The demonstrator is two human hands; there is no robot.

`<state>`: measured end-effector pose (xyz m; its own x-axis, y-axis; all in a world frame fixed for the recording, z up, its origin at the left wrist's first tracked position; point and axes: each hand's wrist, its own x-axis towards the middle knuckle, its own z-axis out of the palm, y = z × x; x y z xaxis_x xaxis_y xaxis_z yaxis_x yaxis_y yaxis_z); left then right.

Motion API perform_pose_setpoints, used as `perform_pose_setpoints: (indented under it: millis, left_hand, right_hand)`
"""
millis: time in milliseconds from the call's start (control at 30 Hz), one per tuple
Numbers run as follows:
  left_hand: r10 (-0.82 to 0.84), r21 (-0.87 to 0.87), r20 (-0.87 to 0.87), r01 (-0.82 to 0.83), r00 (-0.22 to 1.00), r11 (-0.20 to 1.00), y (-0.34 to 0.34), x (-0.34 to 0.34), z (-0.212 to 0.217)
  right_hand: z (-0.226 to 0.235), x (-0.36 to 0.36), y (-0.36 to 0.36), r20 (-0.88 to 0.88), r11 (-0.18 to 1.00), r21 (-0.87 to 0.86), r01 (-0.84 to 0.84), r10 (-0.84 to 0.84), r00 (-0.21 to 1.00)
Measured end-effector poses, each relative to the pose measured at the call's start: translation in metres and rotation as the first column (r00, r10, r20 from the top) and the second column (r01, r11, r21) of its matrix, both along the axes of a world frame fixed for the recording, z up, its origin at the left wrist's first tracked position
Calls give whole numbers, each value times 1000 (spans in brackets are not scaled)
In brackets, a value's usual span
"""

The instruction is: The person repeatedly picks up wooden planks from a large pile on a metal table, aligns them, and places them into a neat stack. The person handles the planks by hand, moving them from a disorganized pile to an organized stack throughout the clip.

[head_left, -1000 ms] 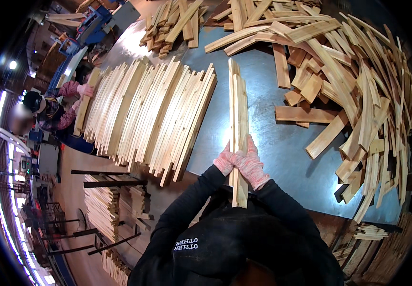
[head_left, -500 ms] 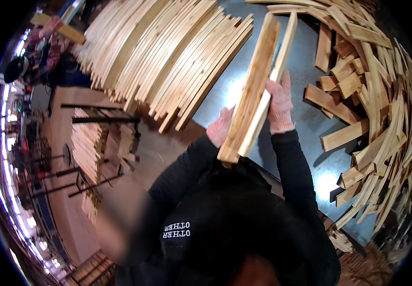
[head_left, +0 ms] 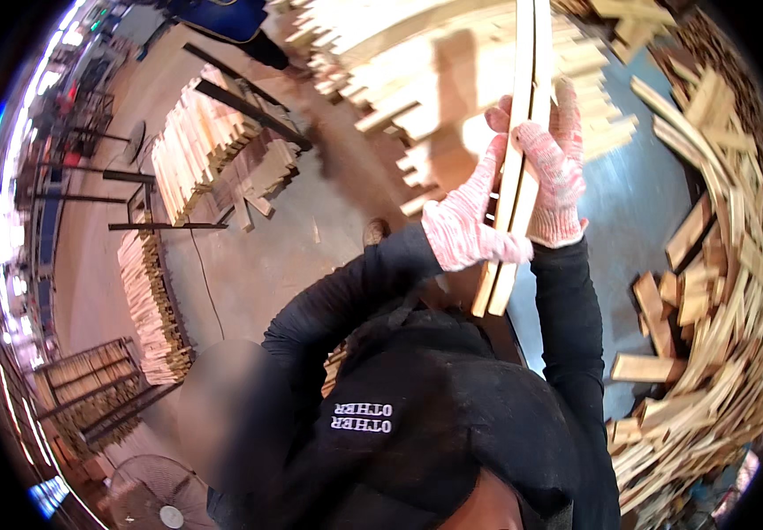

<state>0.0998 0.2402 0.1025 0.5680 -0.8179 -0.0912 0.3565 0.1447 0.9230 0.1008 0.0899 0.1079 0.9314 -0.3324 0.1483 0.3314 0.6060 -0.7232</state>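
Two long pale wooden strips (head_left: 512, 203) stand side by side between my hands, narrow edges up. A thin dark gap shows between them along part of their length. My left hand (head_left: 470, 221), in a pink-and-white knit glove, is closed round their lower half from the left, thumb across the near part. My right hand (head_left: 555, 172), gloved alike, presses them from the right with its fingers pointing up along the wood. Beyond them lies a wide layer of similar pale strips (head_left: 399, 44) on the metal table (head_left: 615, 190), partly covered by the held pair.
A heap of loose wooden offcuts and strips (head_left: 726, 353) curves along the table's right side. On the left, dark metal racks (head_left: 253, 115) carry stacked strips (head_left: 196, 146). A round fan (head_left: 156, 499) stands at the lower left. Another person's blue garment (head_left: 222, 18) shows at the top.
The two strips, earlier tilted and apart with a broad face showing, are now pressed together and upright on edge. My left hand has wrapped round them. The view has swung.
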Motion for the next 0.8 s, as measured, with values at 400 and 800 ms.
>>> perform_pose_setpoints:
  millis: [400,800]
  left_hand:
    - [-193,14,970,-761,-148,649,360,129,42]
    - [-428,119,903,-943,-27,310,600,186,-16]
  right_hand:
    - [22,194,297,-439,268,-74,-961,856,273]
    - [10,302,390,-475,267,129,-955,862,177]
